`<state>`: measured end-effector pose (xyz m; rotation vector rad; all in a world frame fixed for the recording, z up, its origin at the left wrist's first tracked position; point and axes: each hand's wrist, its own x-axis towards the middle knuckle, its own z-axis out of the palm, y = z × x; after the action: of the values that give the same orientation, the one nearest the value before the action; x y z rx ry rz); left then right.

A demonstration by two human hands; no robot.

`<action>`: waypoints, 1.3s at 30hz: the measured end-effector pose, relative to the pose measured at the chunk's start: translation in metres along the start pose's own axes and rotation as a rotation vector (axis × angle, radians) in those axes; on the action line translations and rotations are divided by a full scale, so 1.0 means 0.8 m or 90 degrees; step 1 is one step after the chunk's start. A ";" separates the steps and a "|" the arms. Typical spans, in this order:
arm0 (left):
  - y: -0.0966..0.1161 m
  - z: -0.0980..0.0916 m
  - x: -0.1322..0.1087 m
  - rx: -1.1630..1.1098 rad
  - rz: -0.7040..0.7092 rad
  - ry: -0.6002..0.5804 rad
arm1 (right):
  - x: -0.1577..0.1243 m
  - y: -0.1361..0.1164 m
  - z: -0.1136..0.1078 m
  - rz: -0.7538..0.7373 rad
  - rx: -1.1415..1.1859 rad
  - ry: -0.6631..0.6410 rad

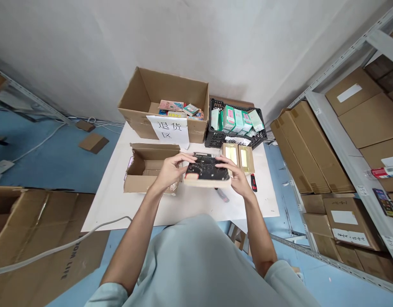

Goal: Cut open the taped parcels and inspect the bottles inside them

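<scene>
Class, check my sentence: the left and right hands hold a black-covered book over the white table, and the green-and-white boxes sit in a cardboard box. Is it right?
Not quite: the head view shows the green-and-white boxes in a black plastic crate. The rest stands: left hand and right hand hold a black-covered book over the white table.

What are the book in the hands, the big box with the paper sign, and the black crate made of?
Book: probably paper, with a thick, pale edge like pages; the dark cover looks slightly shiny.
Big box: cardboard, dull and brown, with thin, stiff walls.
Black crate: likely plastic, with rows of holes in its walls.
</scene>
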<state>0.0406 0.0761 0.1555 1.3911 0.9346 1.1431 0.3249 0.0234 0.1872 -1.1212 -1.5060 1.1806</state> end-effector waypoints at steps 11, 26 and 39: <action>-0.077 0.024 -0.045 0.065 -0.225 0.034 | -0.024 0.099 0.018 0.215 0.096 0.171; -0.025 0.005 0.013 0.078 -0.212 0.104 | 0.061 0.079 0.028 0.229 0.140 0.149; -0.034 -0.005 0.090 0.222 -0.009 0.223 | 0.068 0.101 -0.018 0.141 0.110 0.159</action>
<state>0.0546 0.1497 0.1391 1.4784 1.4463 1.2808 0.3386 0.0900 0.1156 -1.2871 -1.0918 1.2411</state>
